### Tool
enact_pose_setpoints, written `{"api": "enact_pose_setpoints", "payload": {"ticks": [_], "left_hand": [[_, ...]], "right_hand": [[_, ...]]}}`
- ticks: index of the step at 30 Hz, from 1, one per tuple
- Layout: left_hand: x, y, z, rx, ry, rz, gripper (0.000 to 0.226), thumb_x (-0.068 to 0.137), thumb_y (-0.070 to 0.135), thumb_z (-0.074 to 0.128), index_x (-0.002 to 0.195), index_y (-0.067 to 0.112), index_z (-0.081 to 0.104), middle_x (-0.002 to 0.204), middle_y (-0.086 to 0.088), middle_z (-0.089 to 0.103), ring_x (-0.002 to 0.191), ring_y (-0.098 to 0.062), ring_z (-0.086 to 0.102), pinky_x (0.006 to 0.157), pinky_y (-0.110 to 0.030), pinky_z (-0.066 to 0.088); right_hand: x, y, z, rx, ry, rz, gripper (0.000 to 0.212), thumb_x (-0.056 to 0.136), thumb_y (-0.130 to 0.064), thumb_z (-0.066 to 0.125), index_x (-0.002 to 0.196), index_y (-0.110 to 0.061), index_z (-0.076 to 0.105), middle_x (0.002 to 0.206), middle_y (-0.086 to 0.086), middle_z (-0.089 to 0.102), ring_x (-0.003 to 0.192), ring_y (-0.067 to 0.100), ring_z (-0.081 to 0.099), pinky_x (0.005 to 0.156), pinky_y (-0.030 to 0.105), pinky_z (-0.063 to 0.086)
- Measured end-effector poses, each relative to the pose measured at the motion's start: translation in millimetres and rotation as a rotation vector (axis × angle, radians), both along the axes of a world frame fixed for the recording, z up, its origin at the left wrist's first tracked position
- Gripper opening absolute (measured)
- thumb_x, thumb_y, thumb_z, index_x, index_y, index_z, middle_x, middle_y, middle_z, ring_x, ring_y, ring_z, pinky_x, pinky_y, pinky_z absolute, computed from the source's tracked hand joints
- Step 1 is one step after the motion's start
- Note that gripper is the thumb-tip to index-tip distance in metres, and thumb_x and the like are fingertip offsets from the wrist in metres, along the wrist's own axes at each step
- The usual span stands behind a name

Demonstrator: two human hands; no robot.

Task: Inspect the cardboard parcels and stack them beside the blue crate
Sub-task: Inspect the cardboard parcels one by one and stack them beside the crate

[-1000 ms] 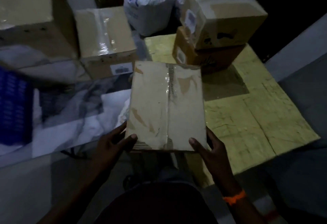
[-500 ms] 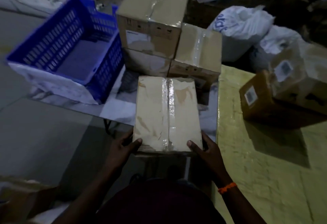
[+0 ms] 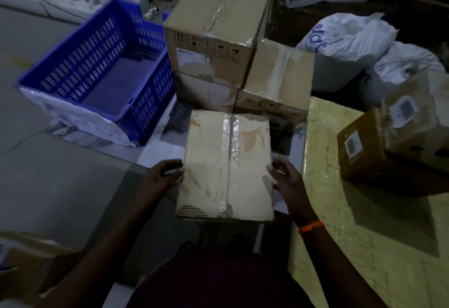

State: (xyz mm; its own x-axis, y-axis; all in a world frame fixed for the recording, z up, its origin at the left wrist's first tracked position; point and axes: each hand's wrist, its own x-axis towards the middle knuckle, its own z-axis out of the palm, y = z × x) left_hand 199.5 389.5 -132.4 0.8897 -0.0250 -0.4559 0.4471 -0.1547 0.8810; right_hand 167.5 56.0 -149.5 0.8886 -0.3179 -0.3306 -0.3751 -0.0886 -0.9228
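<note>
Dim grey floor (image 3: 48,186) fills the left side, with an open-topped cardboard box (image 3: 29,259) down in our bottom-left corner. Further back sits the blue crate (image 3: 80,64), slotted walls, and a white sheet (image 3: 73,118) hangs over its near wall.

Just right of the crate is the stack: a big taped box (image 3: 213,16) on top of a paler one (image 3: 204,93), and a lower taped box (image 3: 279,74) pushed up against their right side.

The taped parcel (image 3: 218,169) we're dealing with is right in front of that stack, near the crate's near-right corner, long side pointing away from us. Our left hand (image 3: 165,174) is up against its left side with the fingers curled. Honestly we can't tell if it's really gripping. Our right hand (image 3: 286,181) is at the right side, fingers spread and fairly straight, touching the edge. Can't tell either whether the parcel is resting on the ground or slightly off it.

An orange band (image 3: 311,226) is on the right wrist. Right of that is a yellow mat (image 3: 340,247) with two labelled brown boxes (image 3: 364,145) stacked on it, and behind them a couple of white sacks (image 3: 345,40).
</note>
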Motion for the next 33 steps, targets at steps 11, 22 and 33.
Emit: {"api": "enact_pose_setpoints", "payload": {"ticks": [11, 22, 33], "left_hand": [[57, -26, 28, -0.143, 0.086, 0.009, 0.013, 0.1, 0.04, 0.062, 0.113, 0.041, 0.06, 0.123, 0.005, 0.066, 0.112, -0.015, 0.064, 0.097, -0.043, 0.053], [47, -26, 79, -0.35, -0.075, 0.27, 0.046, 0.101, 0.049, 0.05, 0.126, 0.013, 0.066, 0.13, 0.003, 0.068, 0.123, -0.014, 0.059, 0.098, -0.046, 0.05], [13, -62, 54, -0.317, -0.108, 0.331, 0.026, 0.102, 0.04, 0.053, 0.111, 0.022, 0.071, 0.115, 0.006, 0.074, 0.113, -0.011, 0.066, 0.096, -0.043, 0.052]], "right_hand": [[60, -11, 20, 0.352, 0.199, -0.031, 0.059, 0.102, -0.065, 0.04, 0.141, -0.027, 0.061, 0.142, 0.006, 0.062, 0.11, 0.02, 0.063, 0.063, 0.025, 0.056], [65, -2, 83, 0.507, -0.074, -0.08, 0.042, 0.11, -0.042, 0.036, 0.131, -0.019, 0.065, 0.119, 0.004, 0.075, 0.112, 0.023, 0.069, 0.092, 0.039, 0.055], [13, -12, 69, 0.452, -0.186, -0.144, 0.037, 0.1, -0.051, 0.055, 0.115, -0.019, 0.066, 0.112, -0.003, 0.075, 0.129, 0.028, 0.06, 0.1, 0.039, 0.052]]}}
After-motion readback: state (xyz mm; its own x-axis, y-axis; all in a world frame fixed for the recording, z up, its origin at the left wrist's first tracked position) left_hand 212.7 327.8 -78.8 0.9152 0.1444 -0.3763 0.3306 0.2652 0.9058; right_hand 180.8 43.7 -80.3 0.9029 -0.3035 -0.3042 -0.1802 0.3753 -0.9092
